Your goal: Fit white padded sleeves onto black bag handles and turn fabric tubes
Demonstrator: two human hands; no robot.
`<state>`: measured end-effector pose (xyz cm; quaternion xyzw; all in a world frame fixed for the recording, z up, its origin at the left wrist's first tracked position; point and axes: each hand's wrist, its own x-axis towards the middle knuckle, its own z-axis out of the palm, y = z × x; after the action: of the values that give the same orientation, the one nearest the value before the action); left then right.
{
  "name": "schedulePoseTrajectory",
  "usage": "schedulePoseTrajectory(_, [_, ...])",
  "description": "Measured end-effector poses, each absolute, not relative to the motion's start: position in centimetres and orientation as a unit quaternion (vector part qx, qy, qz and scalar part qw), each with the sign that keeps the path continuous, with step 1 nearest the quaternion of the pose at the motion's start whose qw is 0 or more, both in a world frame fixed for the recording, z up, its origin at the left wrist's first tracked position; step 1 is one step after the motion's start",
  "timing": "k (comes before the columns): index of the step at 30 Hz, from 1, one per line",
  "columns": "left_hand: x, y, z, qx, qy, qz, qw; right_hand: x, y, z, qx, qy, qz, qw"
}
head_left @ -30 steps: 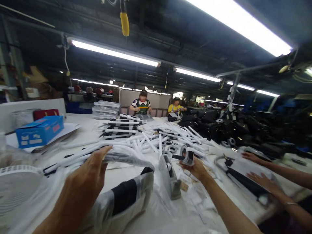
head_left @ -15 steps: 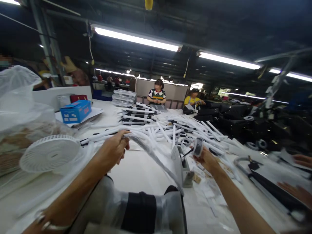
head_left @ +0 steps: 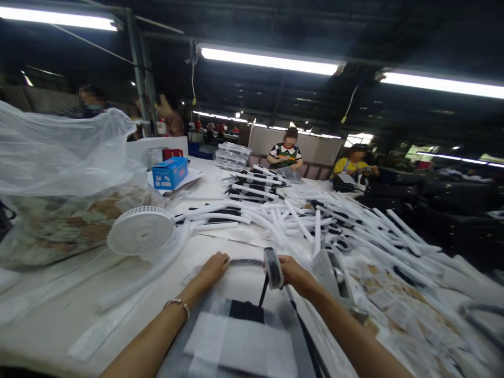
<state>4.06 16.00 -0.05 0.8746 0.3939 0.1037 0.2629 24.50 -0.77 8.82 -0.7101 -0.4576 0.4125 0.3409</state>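
My left hand (head_left: 216, 266) pinches one end of a grey, plastic-wrapped tube (head_left: 246, 261). The tube runs across to my right hand (head_left: 292, 274), whose fingers are closed round a roll of tape (head_left: 273, 269) with a dark rim. From the roll a narrow black strip (head_left: 263, 291) hangs down. Below my hands lies a grey item in clear plastic (head_left: 240, 341) with a black band across it; I cannot make out its kind. Just right of my right hand stands a pale tape dispenser (head_left: 331, 275).
A white fan (head_left: 140, 231) and a large clear bag (head_left: 71, 210) are at left, a blue box (head_left: 170, 173) behind. White tubes (head_left: 299, 220) pile up across the middle. Small packets (head_left: 401, 304) lie at right. Two co-workers (head_left: 286, 152) are across the table.
My right hand has brought the roll away from the dispenser, leftward and down towards the tube. My left hand has come lower, and the view has turned left.
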Motion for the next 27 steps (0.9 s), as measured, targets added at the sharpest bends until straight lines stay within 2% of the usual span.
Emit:
schedulePoseTrajectory(5, [4.0, 16.5, -1.0, 0.88, 0.388, 0.107, 0.253, 22.5, 4.4, 5.9, -0.776, -0.475, 0.341, 0.235])
schedulePoseTrajectory(12, [3.5, 16.2, -1.0, 0.879, 0.382, 0.125, 0.258, 21.0, 6.9, 5.5, -0.794, -0.552, 0.193, 0.164])
schedulePoseTrajectory(21, [3.3, 16.0, -0.3, 0.876, 0.384, 0.134, 0.26, 20.3, 2.5, 5.1, -0.781, -0.595, 0.178, 0.068])
schedulePoseTrajectory(27, [3.6, 13.7, 2.2, 0.91, 0.329, 0.14, 0.207, 19.8, 1.6, 2.0, -0.774, -0.604, 0.175, 0.073])
